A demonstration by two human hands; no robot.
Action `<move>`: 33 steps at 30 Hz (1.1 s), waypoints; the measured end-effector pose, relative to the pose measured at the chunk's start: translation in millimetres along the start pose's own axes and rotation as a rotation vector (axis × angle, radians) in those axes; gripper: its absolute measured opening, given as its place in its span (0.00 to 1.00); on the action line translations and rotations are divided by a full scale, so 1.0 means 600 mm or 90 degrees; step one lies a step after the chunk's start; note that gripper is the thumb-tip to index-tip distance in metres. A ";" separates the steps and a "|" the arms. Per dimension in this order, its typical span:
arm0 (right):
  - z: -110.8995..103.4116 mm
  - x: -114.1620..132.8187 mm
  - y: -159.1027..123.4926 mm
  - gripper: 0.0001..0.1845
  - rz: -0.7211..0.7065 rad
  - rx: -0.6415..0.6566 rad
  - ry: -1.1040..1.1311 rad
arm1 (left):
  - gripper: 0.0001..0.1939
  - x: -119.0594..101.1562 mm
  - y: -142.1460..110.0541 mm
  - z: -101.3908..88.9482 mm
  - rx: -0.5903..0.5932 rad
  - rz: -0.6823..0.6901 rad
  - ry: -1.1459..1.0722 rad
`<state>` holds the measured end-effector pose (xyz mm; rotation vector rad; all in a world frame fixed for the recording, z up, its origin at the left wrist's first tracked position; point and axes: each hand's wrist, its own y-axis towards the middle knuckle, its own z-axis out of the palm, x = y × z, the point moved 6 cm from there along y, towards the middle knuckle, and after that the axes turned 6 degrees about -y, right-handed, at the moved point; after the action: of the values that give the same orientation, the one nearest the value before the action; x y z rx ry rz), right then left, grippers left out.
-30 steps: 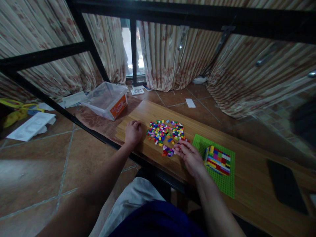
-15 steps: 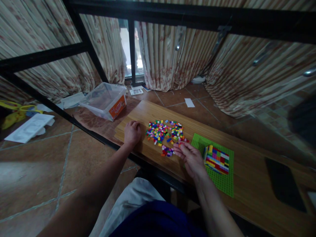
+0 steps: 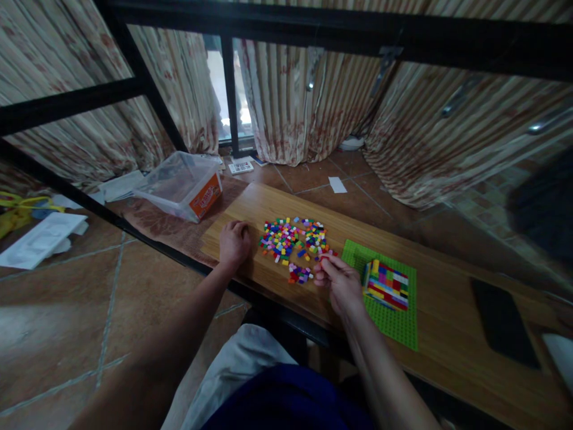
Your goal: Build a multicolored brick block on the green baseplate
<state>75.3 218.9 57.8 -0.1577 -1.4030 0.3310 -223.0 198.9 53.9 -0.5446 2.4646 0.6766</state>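
Note:
My left hand (image 3: pixel 235 243) rests on the wooden bench (image 3: pixel 273 203) with its fingers curled in, left of a loose pile of small coloured toy bricks (image 3: pixel 282 236); nothing shows in it. Between thumb and fingertips, my right hand (image 3: pixel 342 283) pinches a small red brick (image 3: pixel 323 257), partly hidden by the fingers. A smaller cluster of bricks (image 3: pixel 299 274), mostly purple, pink and red, lies just left of those fingers. To the right, a block built of multicoloured bricks (image 3: pixel 387 285) stands on a green baseplate (image 3: pixel 405 334).
A clear plastic box (image 3: pixel 179 182) with an orange label stands on a brown mat beyond the bench's left end. A dark flat panel (image 3: pixel 504 322) lies on the bench's right part. White packaging (image 3: pixel 42 239) and a paper (image 3: pixel 337 184) are on the tiled floor.
The view has shifted slightly. My right hand's fingers have drawn closer together around the red brick, near the pile's right edge. The left hand stays in place on the bench.

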 end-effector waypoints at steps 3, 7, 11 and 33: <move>0.003 -0.003 0.007 0.24 -0.005 0.011 -0.018 | 0.15 0.000 -0.001 0.000 -0.001 -0.002 0.001; 0.001 -0.006 0.030 0.24 -0.048 -0.011 -0.056 | 0.15 0.000 -0.001 0.001 0.005 -0.004 -0.001; 0.001 -0.013 0.054 0.24 -0.060 -0.006 -0.128 | 0.15 0.001 -0.001 0.002 -0.001 0.002 -0.003; -0.032 -0.003 0.052 0.17 -0.178 -0.034 -0.440 | 0.15 -0.001 -0.002 0.003 -0.001 -0.001 0.009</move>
<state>89.6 249.3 43.2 0.1259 -2.0898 0.1108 -221.4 198.7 52.5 -0.5537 2.4768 0.6767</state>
